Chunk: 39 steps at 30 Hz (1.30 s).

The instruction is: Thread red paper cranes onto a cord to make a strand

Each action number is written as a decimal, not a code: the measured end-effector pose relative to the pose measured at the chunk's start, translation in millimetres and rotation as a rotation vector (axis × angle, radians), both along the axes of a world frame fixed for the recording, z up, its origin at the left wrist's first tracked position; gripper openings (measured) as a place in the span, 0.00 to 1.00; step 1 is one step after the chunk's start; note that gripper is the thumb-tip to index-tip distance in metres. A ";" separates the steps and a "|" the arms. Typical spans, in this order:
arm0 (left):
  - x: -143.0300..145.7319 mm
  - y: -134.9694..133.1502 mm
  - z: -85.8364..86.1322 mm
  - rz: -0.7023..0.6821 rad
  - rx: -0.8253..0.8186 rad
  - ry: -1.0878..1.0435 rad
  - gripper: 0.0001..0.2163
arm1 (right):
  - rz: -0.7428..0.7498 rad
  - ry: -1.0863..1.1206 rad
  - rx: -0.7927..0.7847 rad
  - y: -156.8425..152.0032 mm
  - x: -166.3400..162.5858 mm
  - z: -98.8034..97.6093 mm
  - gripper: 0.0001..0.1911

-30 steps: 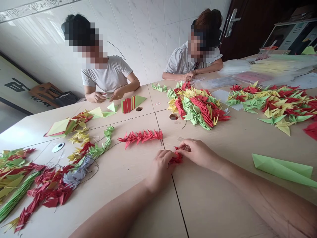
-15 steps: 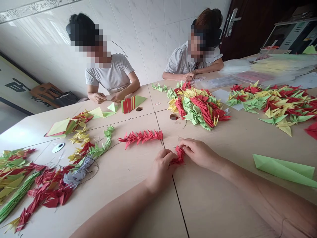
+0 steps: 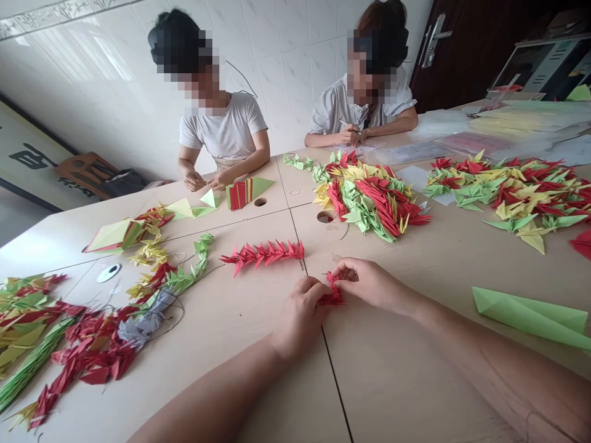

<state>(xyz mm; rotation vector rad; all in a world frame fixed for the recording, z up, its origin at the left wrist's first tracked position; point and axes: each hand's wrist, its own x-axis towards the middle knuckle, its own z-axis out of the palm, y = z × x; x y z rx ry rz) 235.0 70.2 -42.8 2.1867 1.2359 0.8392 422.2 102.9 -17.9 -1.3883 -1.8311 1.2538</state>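
Note:
Between my two hands is a small bunch of red folded paper cranes [image 3: 333,295], low over the table seam. My left hand [image 3: 302,307] is closed around its left side, and the fingers cover part of it. With thumb and index finger, my right hand [image 3: 357,277] pinches the upper right of the same bunch. Just beyond my left hand lies a string of red paper cranes [image 3: 263,255], with a thread end hanging at its right. A folded green paper sheet [image 3: 530,314] rests to the right of my right forearm.
A large pile of red, green and yellow cranes [image 3: 373,197] lies ahead, with another pile [image 3: 517,191] at right. Crane strings [image 3: 101,344] and a green cord bundle [image 3: 37,363] cover the left. Two people sit opposite; one holds a pen [image 3: 348,126]. The table has round holes [image 3: 325,216].
My right hand has shifted slightly at the red bunch; my left hand stays put. Across the table, the person on the left has leaned to the right, and the other's pen has come into view.

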 end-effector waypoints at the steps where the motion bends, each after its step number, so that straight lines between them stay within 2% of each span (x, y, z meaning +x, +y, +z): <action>1: 0.1 -0.1 0.1 0.001 0.000 0.003 0.10 | 0.001 0.028 -0.001 1.1 -0.1 -1.9 0.03; 9: 1.8 -0.4 2.1 -0.011 0.030 -0.024 0.11 | 0.028 0.221 -0.087 4.1 -4.4 -15.2 0.06; 16: 1.6 -1.0 5.7 -0.012 -0.003 -0.019 0.11 | 0.041 0.086 -0.083 -2.8 -5.0 -5.5 0.04; 22: 0.8 0.7 2.9 0.050 -0.014 0.030 0.12 | 0.078 0.090 -0.102 -2.4 -1.6 -4.5 0.06; 27: 0.8 0.6 2.0 0.043 -0.019 0.026 0.11 | 0.040 0.055 0.008 -2.8 -2.8 -6.2 0.04; 33: 1.0 1.0 1.9 0.002 0.030 -0.003 0.10 | 0.078 0.031 0.141 -4.5 -4.5 -7.5 0.06; 39: 2.2 0.5 4.6 0.009 0.027 -0.022 0.13 | 0.074 0.095 0.021 -3.3 -5.5 -6.7 0.05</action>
